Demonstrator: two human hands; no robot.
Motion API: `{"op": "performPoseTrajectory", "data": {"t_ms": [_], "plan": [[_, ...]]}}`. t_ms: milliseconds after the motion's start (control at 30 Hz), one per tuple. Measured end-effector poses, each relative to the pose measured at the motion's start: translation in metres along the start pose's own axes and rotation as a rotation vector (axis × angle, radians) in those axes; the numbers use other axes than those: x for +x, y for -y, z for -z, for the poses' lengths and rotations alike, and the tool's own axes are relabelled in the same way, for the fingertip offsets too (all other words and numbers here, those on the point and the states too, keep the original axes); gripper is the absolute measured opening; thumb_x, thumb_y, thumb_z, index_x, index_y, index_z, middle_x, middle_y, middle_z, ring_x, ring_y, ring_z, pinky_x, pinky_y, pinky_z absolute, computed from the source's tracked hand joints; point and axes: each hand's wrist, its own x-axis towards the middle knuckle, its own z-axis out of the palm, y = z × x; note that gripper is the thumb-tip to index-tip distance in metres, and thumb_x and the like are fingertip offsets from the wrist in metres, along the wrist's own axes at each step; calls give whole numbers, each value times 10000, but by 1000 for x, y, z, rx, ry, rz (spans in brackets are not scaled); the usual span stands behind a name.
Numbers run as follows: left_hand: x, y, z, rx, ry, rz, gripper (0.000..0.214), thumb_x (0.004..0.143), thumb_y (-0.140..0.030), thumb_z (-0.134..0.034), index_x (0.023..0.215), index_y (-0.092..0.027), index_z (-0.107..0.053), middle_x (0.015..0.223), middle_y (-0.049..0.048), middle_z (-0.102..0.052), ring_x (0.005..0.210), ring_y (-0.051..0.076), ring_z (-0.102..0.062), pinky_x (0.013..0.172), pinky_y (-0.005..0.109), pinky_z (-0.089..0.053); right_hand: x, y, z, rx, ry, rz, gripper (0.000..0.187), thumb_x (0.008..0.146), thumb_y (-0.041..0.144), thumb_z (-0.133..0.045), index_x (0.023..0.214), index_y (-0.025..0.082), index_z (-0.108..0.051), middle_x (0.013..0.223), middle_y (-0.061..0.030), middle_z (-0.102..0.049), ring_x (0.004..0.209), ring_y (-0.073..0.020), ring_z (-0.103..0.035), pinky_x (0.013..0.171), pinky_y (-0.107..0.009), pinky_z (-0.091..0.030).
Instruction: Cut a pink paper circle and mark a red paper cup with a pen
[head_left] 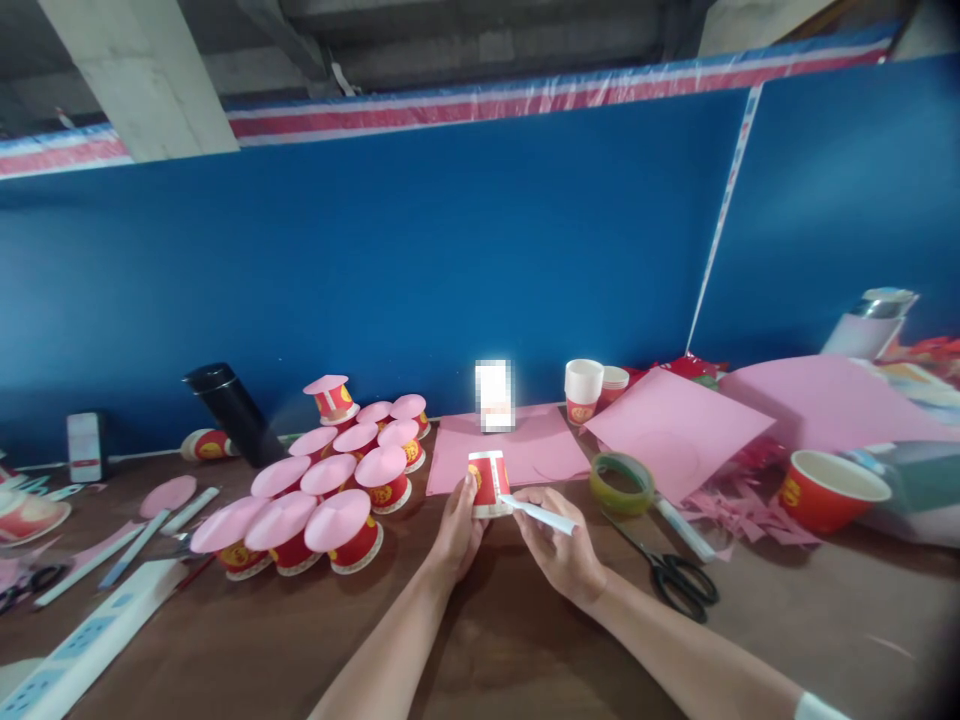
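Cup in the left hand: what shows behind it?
Behind the cup lies pink paper, with a bright pixelated rectangle farther back. The cup hides part of the paper's front edge; anything else there cannot be seen.

A cup is just below the frame's centre, paper behind it, more cups left, tape right, scissors lower right, a power strip lower left.

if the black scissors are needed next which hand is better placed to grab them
Probably the right hand: the black scissors lie on its side, while the left hand is farther off, holding a red cup. The right would likely have to put down the white pen-like tool first.
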Motion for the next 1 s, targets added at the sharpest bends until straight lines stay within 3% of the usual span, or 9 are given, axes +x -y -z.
{"op": "performPoseTrajectory", "data": {"t_ms": [500, 767, 1000], "plan": [[-2, 0, -1, 4, 41, -29, 257, 776, -418, -564, 876, -186, -615, 968, 88, -653, 984, 224, -577, 858, 338, -436, -1, -2, -1, 15, 25, 20, 162, 859, 166, -483, 984, 198, -581, 898, -74, -636, 827, -188, -603, 770, -323, -492], [0, 3, 2, -17, 38, -26, 251, 797, -406, -546, 867, -170, -595, 871, 51, -647, 822, 167, -601, 822, 317, -443, 0, 2, 1, 34, -4, 11, 123, 854, 171, -488, 945, 192, -567, 857, -67, -634, 792, -180, -600, 739, -306, -490], [0, 2, 1, -8, 34, -18, 278, 782, -431, -555, 866, -171, -603, 886, 66, -654, 890, 192, -596, 852, 326, -424, 1, 2, 0, 27, 2, 17, 130, 872, 200, -469, 941, 189, -579, 843, -68, -634, 780, -179, -599, 727, -305, -491]]}}
